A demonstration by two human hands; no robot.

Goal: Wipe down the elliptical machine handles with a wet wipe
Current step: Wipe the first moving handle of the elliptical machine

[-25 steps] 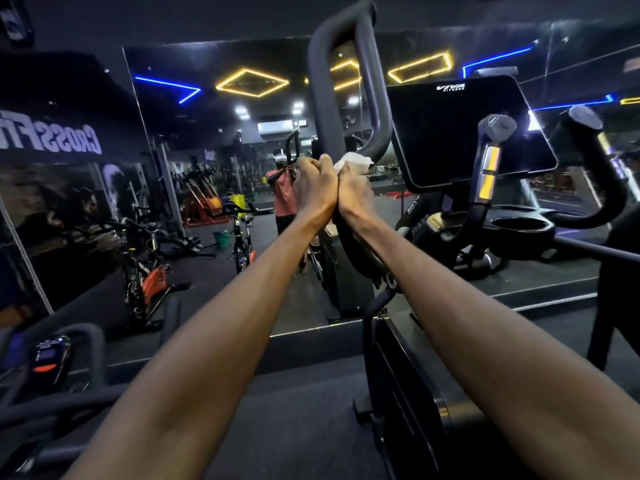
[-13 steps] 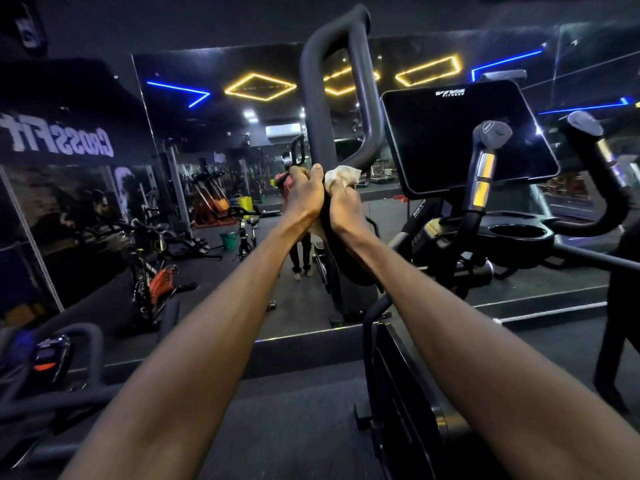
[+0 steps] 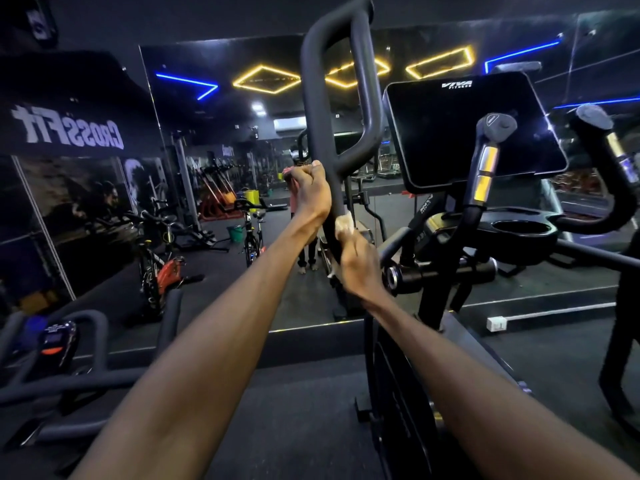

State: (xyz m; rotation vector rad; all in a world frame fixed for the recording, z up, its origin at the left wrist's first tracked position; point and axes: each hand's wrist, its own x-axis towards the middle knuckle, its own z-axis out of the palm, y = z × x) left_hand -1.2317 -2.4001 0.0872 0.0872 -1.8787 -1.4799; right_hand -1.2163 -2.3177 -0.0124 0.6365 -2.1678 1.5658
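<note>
Lower now, my right hand [image 3: 358, 263] has slid down the handle [image 3: 313, 98], fingers curled around the wipe [image 3: 344, 223]; left hand [image 3: 310, 190] fingers clench the bar above.

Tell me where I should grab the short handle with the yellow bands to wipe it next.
Grip the short handle around its upright shaft at the yellow bands, coming from your near side with the wipe in the right hand. The screen stands close behind, so wrap fingers from the front.
</note>
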